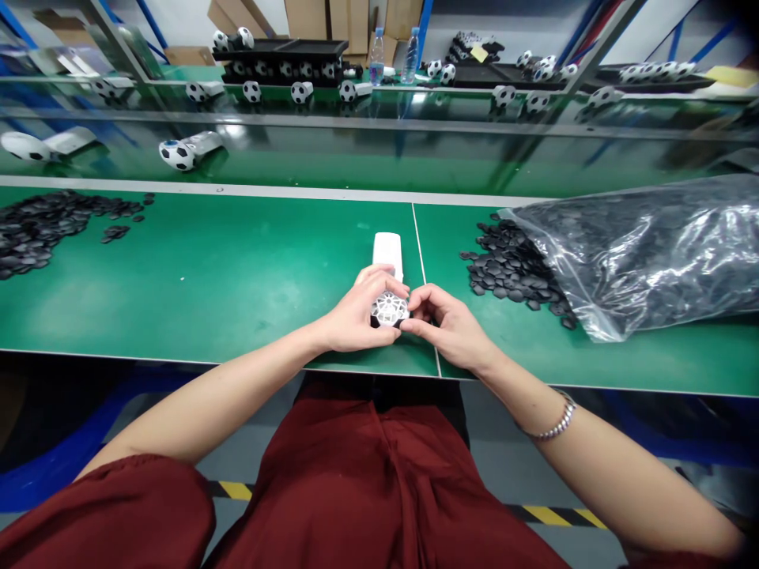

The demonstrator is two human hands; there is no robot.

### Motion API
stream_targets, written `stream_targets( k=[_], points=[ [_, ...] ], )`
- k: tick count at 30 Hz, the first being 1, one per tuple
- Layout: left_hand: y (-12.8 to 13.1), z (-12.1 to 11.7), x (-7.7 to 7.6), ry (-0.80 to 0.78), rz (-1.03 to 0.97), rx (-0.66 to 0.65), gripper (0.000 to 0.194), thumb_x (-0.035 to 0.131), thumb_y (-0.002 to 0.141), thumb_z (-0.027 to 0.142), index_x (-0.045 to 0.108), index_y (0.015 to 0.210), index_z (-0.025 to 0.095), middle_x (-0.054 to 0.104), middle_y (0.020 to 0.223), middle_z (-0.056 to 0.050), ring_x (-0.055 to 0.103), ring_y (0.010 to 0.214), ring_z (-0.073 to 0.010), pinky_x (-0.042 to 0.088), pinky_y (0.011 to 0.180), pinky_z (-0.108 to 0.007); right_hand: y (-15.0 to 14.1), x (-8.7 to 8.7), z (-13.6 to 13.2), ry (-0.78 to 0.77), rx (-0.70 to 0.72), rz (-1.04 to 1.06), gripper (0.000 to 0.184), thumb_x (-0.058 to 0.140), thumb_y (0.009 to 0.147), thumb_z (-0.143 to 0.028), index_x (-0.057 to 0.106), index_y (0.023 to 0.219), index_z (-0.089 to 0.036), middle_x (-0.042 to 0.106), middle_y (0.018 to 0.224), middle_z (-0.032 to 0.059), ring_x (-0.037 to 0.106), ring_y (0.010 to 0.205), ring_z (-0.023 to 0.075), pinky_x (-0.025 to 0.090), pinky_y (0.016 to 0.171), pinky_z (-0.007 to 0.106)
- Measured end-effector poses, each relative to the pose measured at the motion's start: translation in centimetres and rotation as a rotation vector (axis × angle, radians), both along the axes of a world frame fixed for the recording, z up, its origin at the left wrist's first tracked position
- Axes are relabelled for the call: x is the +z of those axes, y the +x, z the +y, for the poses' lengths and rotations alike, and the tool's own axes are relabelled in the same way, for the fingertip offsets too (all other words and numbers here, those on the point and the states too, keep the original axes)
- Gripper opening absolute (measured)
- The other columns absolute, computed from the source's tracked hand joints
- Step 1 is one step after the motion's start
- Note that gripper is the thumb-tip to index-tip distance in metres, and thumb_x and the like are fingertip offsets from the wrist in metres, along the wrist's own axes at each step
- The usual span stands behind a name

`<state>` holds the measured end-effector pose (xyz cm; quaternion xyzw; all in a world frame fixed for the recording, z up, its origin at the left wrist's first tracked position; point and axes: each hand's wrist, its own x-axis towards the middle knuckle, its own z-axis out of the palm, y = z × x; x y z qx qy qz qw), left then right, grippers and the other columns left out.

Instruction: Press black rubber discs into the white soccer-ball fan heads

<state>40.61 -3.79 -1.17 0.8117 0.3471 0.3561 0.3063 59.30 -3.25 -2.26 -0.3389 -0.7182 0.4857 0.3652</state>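
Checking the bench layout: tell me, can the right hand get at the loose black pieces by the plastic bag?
Probably yes: the right hand lies beside the loose black pieces, with bare green table between.

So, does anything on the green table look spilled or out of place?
Yes: small black pieces lie spilled out of the open mouth of the plastic bag, loose on the green table, right of the hands.
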Motion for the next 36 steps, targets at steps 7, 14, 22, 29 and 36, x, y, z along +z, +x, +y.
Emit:
stream_targets(
  k=[7,14,22,29,36],
  points=[
    [0.2,-0.1,0.1,0.011,0.012,0.018,0.04,0.058,0.058,0.014,0.047,0.095,0.023,0.054,0.107,-0.006,0.031,0.124,-0.0281,0.03,0.102,-0.051,-0.1,0.5,0.5,0.033,-0.01,-0.079,0.025,0.065,0.074,-0.038,0.05,0.077,-0.018,0.048,0.069,-0.0027,0.045,0.057,0.0097,0.039,0.052,0.023],
    [0.4,-0.6,-0.1,-0.042,0.024,0.13,0.053,0.079,0.053,0.04,0.049,0.094,0.021,0.033,0.119,-0.01,0.032,0.12,-0.0294,0.027,0.103,-0.052,5.3,1.7,8.6,0.512,-0.414,-0.739,0.009,0.06,0.078,-0.024,0.064,0.079,-0.016,0.063,0.08,0.0064,0.056,0.075,0.0201,0.044,0.074,0.035],
    [-0.9,0.0,-0.3,-0.163,0.003,0.16,0.054,0.076,0.055,0.028,0.049,0.102,0.022,0.039,0.106,-0.005,0.045,0.106,-0.0239,0.038,0.095,-0.046,7.2,1.0,11.4,0.668,-0.248,-1.08,0.016,0.052,0.082,-0.014,0.068,0.083,-0.014,0.067,0.084,0.0116,0.057,0.084,0.0251,0.042,0.079,0.036],
    [-1.0,-0.1,0.5,-0.209,0.044,0.009,0.056,0.067,0.059,0.018,0.047,0.112,0.022,0.045,0.113,-0.006,0.047,0.106,-0.0226,0.038,0.095,-0.041,6.6,2.4,9.3,0.551,-0.38,-0.795,0.016,0.052,0.08,-0.015,0.062,0.093,-0.015,0.068,0.086,0.0081,0.062,0.078,0.0207,0.048,0.073,0.033],
    [-1.2,0.0,0.7,-0.175,0.062,-0.006,0.055,0.063,0.061,0.014,0.047,0.113,0.021,0.046,0.113,-0.005,0.046,0.107,-0.0201,0.036,0.096,-0.037,3.0,4.3,1.8,0.42,0.005,-0.364,0.007,0.059,0.081,-0.024,0.063,0.081,-0.018,0.067,0.082,0.0023,0.061,0.077,0.0162,0.048,0.073,0.028]
  ],
)
